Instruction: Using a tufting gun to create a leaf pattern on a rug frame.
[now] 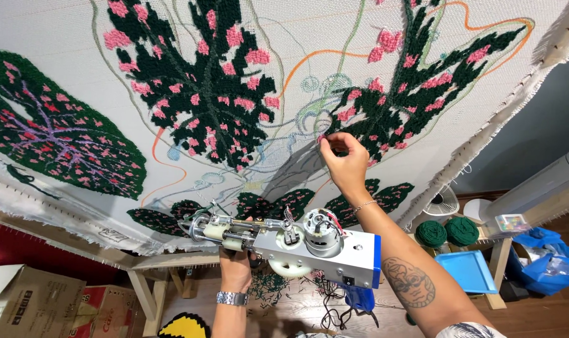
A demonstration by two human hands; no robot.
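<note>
Right hand (346, 164) pinching pink yarn on the stretched tufting cloth (284, 37). Left hand (235, 268) gripping a silver-blue tufting gun (290, 241) below. Brown cardboard boxes (31, 303) at bottom left; green yarn balls (447, 231) right.

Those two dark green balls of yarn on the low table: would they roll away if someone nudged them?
Probably. The green yarn balls look round and sit loose on the wooden table, so a nudge might roll them. Being wound yarn, they likely feel light and squashy, not fragile. The strand could unwind.
</note>
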